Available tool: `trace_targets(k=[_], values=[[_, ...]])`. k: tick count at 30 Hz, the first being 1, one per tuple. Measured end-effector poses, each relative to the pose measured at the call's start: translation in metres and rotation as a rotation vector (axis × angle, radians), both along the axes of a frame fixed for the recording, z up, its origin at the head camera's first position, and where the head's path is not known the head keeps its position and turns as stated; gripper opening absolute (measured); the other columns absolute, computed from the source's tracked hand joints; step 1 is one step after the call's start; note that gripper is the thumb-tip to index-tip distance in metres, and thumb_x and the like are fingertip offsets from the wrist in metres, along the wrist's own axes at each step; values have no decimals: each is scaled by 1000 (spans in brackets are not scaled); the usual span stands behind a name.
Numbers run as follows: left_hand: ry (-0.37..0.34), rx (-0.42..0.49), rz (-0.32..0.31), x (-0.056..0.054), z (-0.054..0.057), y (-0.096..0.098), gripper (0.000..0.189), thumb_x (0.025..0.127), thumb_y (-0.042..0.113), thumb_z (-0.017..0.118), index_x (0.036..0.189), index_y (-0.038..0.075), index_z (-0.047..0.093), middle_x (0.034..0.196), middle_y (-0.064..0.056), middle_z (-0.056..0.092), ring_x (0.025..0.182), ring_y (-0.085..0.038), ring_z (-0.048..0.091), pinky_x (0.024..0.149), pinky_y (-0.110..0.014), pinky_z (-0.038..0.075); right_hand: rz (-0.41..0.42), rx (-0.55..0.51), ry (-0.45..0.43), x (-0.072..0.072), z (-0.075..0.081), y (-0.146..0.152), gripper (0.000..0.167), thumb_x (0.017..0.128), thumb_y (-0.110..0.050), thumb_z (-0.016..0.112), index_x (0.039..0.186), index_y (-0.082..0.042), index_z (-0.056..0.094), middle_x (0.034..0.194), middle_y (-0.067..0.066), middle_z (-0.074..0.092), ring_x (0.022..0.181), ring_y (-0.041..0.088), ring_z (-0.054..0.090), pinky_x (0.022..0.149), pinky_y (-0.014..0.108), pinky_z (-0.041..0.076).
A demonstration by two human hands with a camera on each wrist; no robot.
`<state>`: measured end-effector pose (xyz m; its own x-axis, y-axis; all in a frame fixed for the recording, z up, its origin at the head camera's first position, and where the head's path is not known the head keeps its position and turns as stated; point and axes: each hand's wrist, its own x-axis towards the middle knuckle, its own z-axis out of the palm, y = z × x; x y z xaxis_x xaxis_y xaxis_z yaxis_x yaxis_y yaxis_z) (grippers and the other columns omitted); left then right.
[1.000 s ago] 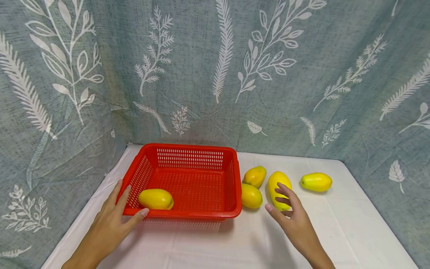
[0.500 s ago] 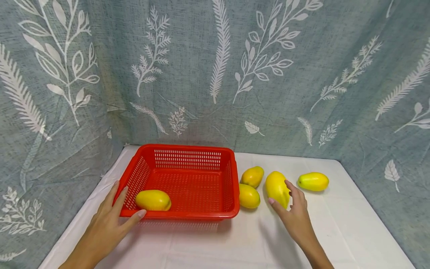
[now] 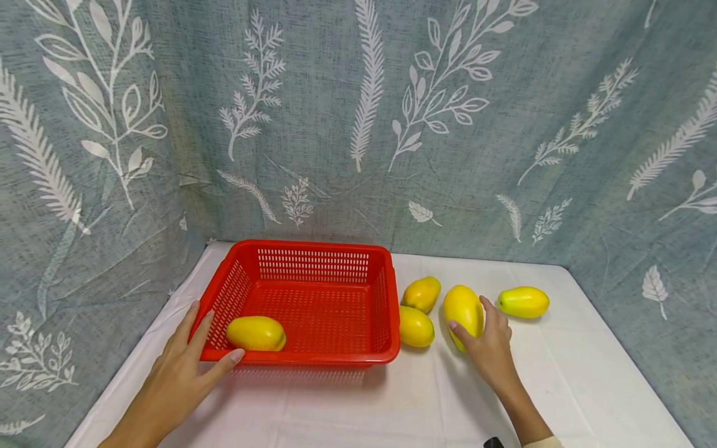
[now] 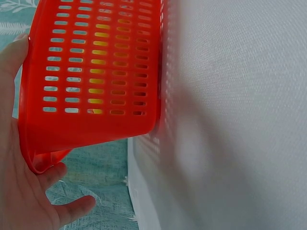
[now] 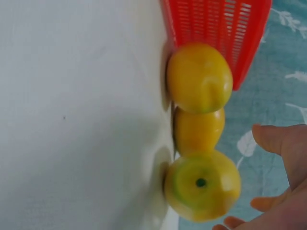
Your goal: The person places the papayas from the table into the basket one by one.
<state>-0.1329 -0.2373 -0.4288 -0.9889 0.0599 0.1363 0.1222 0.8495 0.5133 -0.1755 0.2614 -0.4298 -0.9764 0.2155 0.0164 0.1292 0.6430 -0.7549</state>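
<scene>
My left hand rests on the near left corner of a red plastic basket, thumb on the front rim and fairly straight fingers along the left side. One yellow papaya lies inside it. Over the near end of a larger yellow papaya on the table is my right hand, thumb and fingers to either side of it. In the right wrist view, this papaya's stem end faces the camera. A gap shows there between the fruit and the thumb.
Two papayas, one behind and one in front, lie by the basket's right side. Another papaya is farther right. A white cloth covers the table, with patterned curtains behind and beside it.
My right hand has come forward and lower, its thumb and fingers now about the larger papaya. The left hand has stayed at the basket corner.
</scene>
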Motion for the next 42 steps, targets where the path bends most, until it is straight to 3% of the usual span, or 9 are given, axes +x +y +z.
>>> trace_targets(k=[18,29,42], values=[[15,15,-4,2,-2,0,103,99,56,69,163,-11,23,176,-26,-1,146,-64,26,106,-86,28,-11,1,-49,-27,-15,4,96,98,-33,75,165,5,17,159,37,25,145,55,26,116,72,31],[10,4,1,1,0,0,104,98,58,68,162,-11,24,176,-26,-1,147,-63,26,106,-86,28,-16,4,-51,-32,-20,6,97,98,-30,75,164,5,15,153,38,28,138,52,37,116,71,34],[36,19,-3,3,-1,0,103,97,56,70,162,-11,26,176,-26,2,147,-62,27,107,-85,29,-10,13,-22,-32,-23,7,93,98,-27,74,163,8,17,152,40,30,137,53,39,116,70,34]])
